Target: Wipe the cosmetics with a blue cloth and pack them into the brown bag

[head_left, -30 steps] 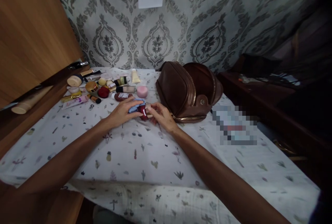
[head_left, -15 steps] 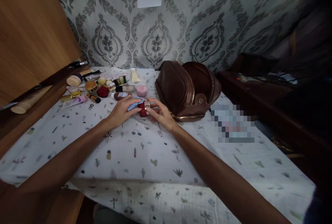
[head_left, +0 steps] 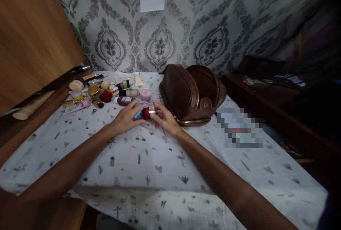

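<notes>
Low over the printed cloth, a small red bottle (head_left: 146,113) with a shiny gold-coloured collar lies sideways between my hands. My left hand (head_left: 126,117) wraps a light blue cloth (head_left: 139,110) around the bottle's left end. At the collar, the fingers of my right hand (head_left: 166,119) close on the bottle's right end. Just behind my left fingers lies a dark red-brown bottle (head_left: 125,100) with a white cap. A round pink container (head_left: 145,95) sits behind the blue cloth. The brown leather bag (head_left: 179,91) stands open to the right of my right hand.
Several cosmetics lie at the back left, among them a gold-lidded jar (head_left: 93,91), a red round item (head_left: 106,96) and a cream tube (head_left: 138,80). A wooden cabinet (head_left: 34,38) borders the left side. A blurred-out flat object (head_left: 239,129) lies at the right.
The red bottle has turned slightly between my hands, and more of its gold collar shows. My left hand has shifted a little with the blue cloth. The camera view has tilted slightly.
</notes>
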Demonstrator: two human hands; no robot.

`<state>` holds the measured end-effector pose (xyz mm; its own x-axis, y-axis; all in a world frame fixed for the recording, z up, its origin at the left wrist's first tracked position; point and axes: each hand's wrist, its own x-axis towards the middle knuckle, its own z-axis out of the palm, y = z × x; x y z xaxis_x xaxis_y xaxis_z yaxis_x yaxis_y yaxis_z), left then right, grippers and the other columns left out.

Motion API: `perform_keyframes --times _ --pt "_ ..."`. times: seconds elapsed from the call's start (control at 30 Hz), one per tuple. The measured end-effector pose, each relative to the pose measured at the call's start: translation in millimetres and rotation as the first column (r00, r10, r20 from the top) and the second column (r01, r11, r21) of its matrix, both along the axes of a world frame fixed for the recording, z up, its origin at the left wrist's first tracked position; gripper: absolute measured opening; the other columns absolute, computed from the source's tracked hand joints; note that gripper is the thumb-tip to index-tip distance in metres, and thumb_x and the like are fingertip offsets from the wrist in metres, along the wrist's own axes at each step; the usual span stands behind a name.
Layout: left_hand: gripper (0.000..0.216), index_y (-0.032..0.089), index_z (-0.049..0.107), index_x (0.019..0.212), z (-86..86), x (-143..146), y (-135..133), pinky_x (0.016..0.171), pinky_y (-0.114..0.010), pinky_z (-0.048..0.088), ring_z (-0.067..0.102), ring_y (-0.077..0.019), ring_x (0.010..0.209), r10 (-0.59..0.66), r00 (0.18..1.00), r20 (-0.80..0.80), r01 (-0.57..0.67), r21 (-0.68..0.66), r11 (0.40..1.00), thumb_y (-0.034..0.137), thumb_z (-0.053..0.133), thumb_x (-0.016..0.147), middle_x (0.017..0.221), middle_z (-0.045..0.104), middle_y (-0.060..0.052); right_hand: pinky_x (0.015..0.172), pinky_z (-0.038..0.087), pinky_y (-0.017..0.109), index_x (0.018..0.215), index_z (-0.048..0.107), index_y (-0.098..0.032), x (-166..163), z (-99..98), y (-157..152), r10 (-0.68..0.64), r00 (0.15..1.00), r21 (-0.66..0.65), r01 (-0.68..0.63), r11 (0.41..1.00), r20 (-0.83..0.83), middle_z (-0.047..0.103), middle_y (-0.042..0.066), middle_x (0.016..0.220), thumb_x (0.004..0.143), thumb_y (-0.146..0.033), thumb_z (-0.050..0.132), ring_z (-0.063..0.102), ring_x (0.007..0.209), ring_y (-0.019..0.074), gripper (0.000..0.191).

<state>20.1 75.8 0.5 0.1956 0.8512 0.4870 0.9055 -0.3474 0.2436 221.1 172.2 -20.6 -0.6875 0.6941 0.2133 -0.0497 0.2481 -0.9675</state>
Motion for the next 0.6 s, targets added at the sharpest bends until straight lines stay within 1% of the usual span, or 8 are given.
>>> perform_keyframes --times 0.1,0.17,0.3,0.37,0.4,0.47,0.53,0.6 --pt "0.063 0.024 0.048 0.142 -0.8 2.2 -0.5 0.094 -0.042 0.055 0.058 -0.0294 0.119 0.040 0.999 -0.035 -0.040 -0.012 0.999 0.048 0.068 0.087 0.133 0.054 -0.012 0.044 0.048 0.022 0.144 0.042 -0.024 1.1 3.8 -2.2 0.009 1.000 0.000 -0.009 1.000 0.007 0.059 0.005 0.105 0.083 -0.050 0.069 0.055 0.055 0.0073 0.072" --pt "0.058 0.024 0.050 0.140 2.0 3.6 -1.1 0.093 -0.041 0.054 0.058 -0.0288 0.118 0.039 0.999 -0.018 -0.039 -0.004 0.999 0.047 0.066 0.089 0.132 0.055 -0.011 0.041 0.044 0.021 0.144 0.043 -0.024 1.8 6.7 -4.0 -0.012 0.999 0.018 0.011 1.000 0.032 0.060 0.002 0.095 0.084 -0.051 0.068 0.053 0.049 0.0068 0.071" --pt "0.045 0.021 0.061 0.127 13.8 3.7 -2.2 0.093 -0.038 0.052 0.061 -0.0258 0.110 -0.066 0.995 0.080 0.064 0.017 0.998 0.048 0.062 0.091 0.120 0.060 -0.010 0.038 0.040 0.021 0.127 0.059 -0.021 3.1 9.6 -5.9 -0.072 0.989 0.074 0.063 0.995 0.126 0.056 -0.003 0.066 0.092 -0.060 0.054 0.050 0.040 0.0087 0.053" --pt "0.044 0.019 0.063 0.123 18.6 2.4 -2.2 0.090 -0.037 0.052 0.061 -0.0247 0.104 -0.109 0.987 0.115 0.109 0.007 0.994 0.050 0.061 0.092 0.112 0.062 -0.010 0.038 0.039 0.021 0.121 0.062 -0.021 3.2 9.3 -5.8 -0.069 0.986 0.087 0.056 0.995 0.154 0.053 -0.005 0.056 0.094 -0.062 0.047 0.049 0.038 0.0098 0.052" --pt "0.044 0.019 0.064 0.122 19.9 1.6 -2.0 0.089 -0.036 0.052 0.061 -0.0244 0.102 -0.120 0.984 0.129 0.120 0.001 0.993 0.051 0.061 0.092 0.109 0.062 -0.009 0.038 0.040 0.021 0.120 0.062 -0.020 3.0 8.8 -5.5 -0.065 0.985 0.091 0.051 0.995 0.159 0.052 -0.005 0.055 0.094 -0.062 0.047 0.049 0.038 0.0103 0.052" --pt "0.045 0.018 0.064 0.122 20.0 0.0 -0.9 0.088 -0.036 0.051 0.061 -0.0240 0.100 -0.126 0.979 0.158 0.127 0.000 0.992 0.051 0.060 0.092 0.107 0.062 -0.009 0.040 0.042 0.022 0.122 0.061 -0.020 2.3 7.5 -4.6 -0.069 0.986 0.093 0.055 0.994 0.154 0.057 -0.003 0.061 0.093 -0.061 0.051 0.053 0.043 0.0109 0.052" --pt "0.045 0.019 0.064 0.122 18.0 -1.1 0.6 0.088 -0.035 0.051 0.061 -0.0232 0.099 -0.126 0.973 0.191 0.128 0.002 0.992 0.052 0.060 0.092 0.106 0.062 -0.008 0.043 0.046 0.022 0.122 0.061 -0.019 1.5 6.1 -3.6 -0.068 0.988 0.082 0.057 0.995 0.136 0.064 0.002 0.080 0.090 -0.058 0.057 0.057 0.051 0.0109 0.051" --pt "0.045 0.020 0.065 0.122 15.2 -1.6 2.0 0.087 -0.035 0.051 0.061 -0.0226 0.098 -0.128 0.967 0.222 0.130 0.005 0.992 0.053 0.061 0.091 0.104 0.062 -0.007 0.045 0.048 0.022 0.125 0.059 -0.019 1.3 5.3 -2.7 -0.051 0.992 0.061 0.044 0.997 0.115 0.065 0.007 0.100 0.087 -0.054 0.063 0.059 0.057 0.0100 0.052"
